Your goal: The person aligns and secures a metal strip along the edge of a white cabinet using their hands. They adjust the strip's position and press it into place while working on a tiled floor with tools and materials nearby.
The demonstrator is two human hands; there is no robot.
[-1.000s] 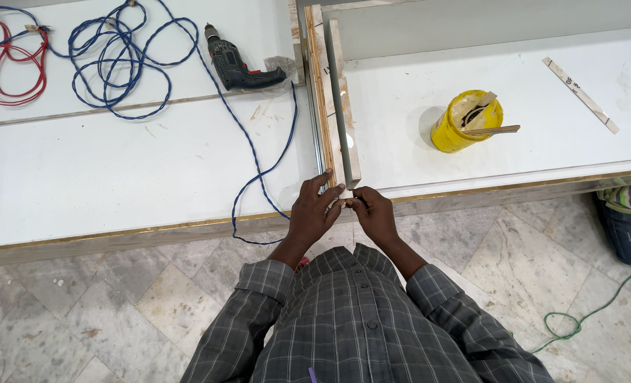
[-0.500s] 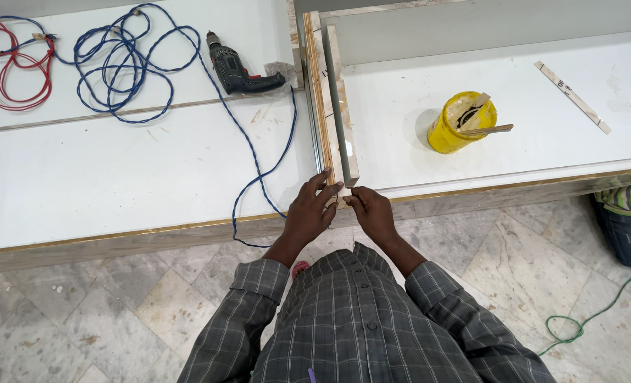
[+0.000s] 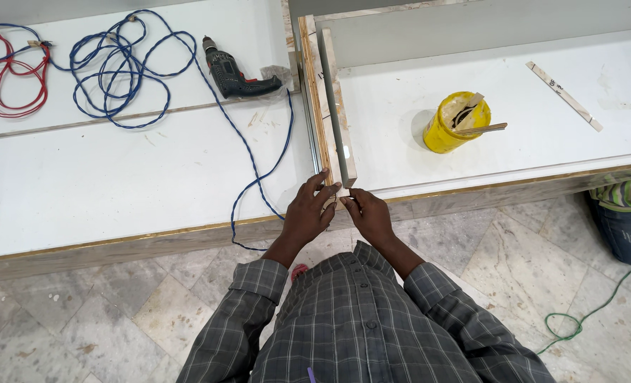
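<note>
An upright board partition [image 3: 334,106] with a pale wooden edge runs away from me between two white panels. My left hand [image 3: 309,211] grips its near end, fingers curled over the top corner. My right hand [image 3: 367,212] presses against the same end from the right, fingers pinched at the front edge. Whatever small piece sits between my fingertips is hidden. Both sleeves are grey checked.
A yellow tub [image 3: 455,120] with sticks in it stands on the right white panel [image 3: 542,142]. A thin strip [image 3: 564,94] lies beyond. On the left panel [image 3: 117,184] lie a drill [image 3: 236,73], blue cable [image 3: 124,71] and red cable [image 3: 10,85]. Another person's leg [image 3: 627,213] is at right; green cord [image 3: 585,312] on the floor.
My hands stay on the partition's near end; the left fingers have shifted slightly up over the corner. The view has drifted a little.
</note>
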